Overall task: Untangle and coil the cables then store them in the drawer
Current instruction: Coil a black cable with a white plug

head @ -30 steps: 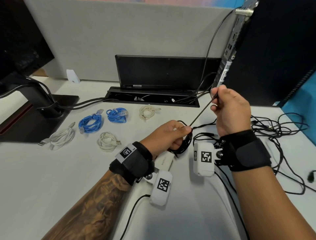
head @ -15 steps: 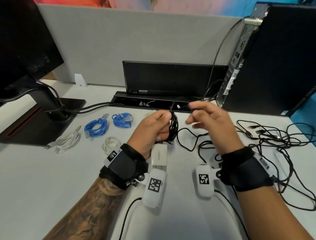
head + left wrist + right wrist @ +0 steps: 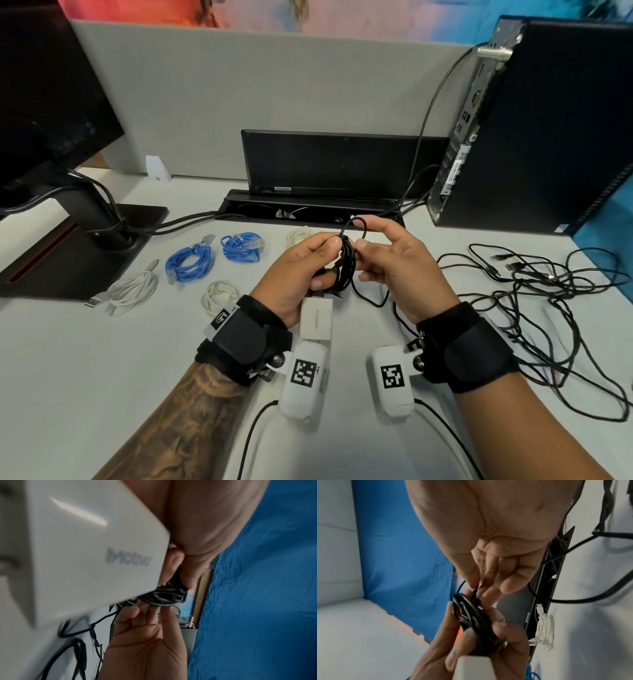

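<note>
My left hand (image 3: 313, 262) grips a black cable coil (image 3: 346, 263) above the desk, thumb on top and fingers curled round it (image 3: 471, 616). A white adapter block (image 3: 317, 318) hangs from the coil below that hand. My right hand (image 3: 383, 253) pinches the cable's loose end (image 3: 475, 591) between thumb and forefinger right at the coil's top, where a small loop (image 3: 356, 224) stands up. In the left wrist view the coil (image 3: 164, 596) sits between both hands. The drawer is not in view.
Coiled cables lie at the left: two blue (image 3: 188, 262) (image 3: 241, 246) and three white (image 3: 132, 293) (image 3: 219, 296) (image 3: 301, 236). A tangle of black cables (image 3: 534, 298) spreads at the right. A monitor stand (image 3: 85, 240), a cable tray (image 3: 308, 210) and a computer tower (image 3: 548, 130) line the back.
My right hand came down from holding the cable stretched up to the right and now meets the coil. The slack has been wound in, and both hands rose a little.
</note>
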A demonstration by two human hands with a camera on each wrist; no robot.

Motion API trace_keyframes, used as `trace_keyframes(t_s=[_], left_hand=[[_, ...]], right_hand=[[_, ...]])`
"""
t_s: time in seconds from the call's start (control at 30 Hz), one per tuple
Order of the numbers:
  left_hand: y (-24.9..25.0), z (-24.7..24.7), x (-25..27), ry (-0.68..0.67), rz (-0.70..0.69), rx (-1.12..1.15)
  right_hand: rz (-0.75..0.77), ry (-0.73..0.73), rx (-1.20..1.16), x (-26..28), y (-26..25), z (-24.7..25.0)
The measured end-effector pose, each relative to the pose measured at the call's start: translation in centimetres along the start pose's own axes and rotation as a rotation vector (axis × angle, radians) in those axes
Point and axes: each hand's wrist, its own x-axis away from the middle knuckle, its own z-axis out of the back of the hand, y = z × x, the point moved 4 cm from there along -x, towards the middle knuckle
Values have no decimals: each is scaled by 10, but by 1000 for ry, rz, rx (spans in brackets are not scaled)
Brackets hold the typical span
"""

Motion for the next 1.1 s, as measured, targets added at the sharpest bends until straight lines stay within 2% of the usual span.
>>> trace_keyframes(t_s=[0.07,0.23,0.33,0.57,0.73,1.1], left_hand=[[-2,-1,0,15,3,28],[-4,3,-2,62,6,119],[-4,1,-2,66,15,106],[-4,-8,-1,68,-20,83],[-7,-5,-3,76,-39,14],[-7,3,-5,150,-116,-386]], right_hand=[[33,-1,57,1,-3,-3],[30,-212,68,6,5,-22],[78,-125,26,6,3,-23],[137,14,135,5,0,-19],[178,57,240,5,-3,-17],[290,93,364,6,-12,-2]])
